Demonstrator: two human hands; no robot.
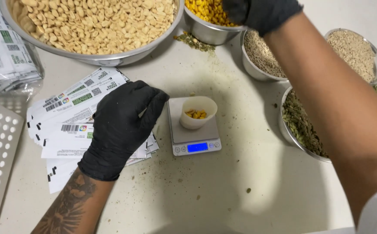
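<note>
left hand (pixel 120 125), black glove, rests flat on a fan of white printed pouches (pixel 73 113) on the worktop (pixel 223 190), fingers (pixel 151 106) loosely curled and gripping nothing, tips just beside a small digital scale (pixel 194 130). on the scale sits a small white cup (pixel 198 112) w/ a few yellow corn kernels in its bottom. right hand (pixel 260 12), also gloved, is up top in the steel bowl of yellow corn (pixel 209 24), fingers bunched shut but can't tell what they pinch; big peanut bowl (pixel 94 26) at top left, grain bowls (pixel 262 54) & a pumpkin-seed bowl (pixel 301 125) to the right.
</note>
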